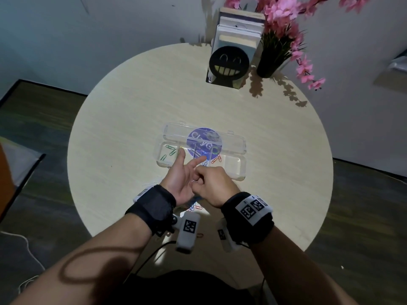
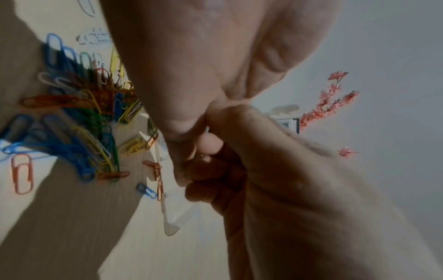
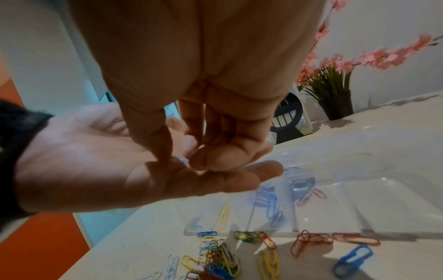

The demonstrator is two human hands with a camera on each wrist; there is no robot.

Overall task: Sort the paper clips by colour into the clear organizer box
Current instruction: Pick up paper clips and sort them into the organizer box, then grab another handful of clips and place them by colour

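On the round table (image 1: 132, 106) the clear organizer box (image 1: 235, 170) lies open with green clips (image 1: 168, 153) in its leftmost cell, while the right wrist view shows the left hand (image 3: 100, 161) spread palm-up and right hand (image 3: 215, 113) fingertips pinching a pale clip (image 3: 183, 160) above the loose pile (image 3: 220, 259).

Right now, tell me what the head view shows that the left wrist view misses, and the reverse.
Only the head view shows the clear organizer box whole, lid open, with green clips in its leftmost compartment, plus both wrist cameras. Only the left wrist view shows the mixed pile of paper clips on the table, mostly hidden under the hands from the head. Both show the left hand palm up, the right hand with fingers curled picking at it, and the pink flowers.
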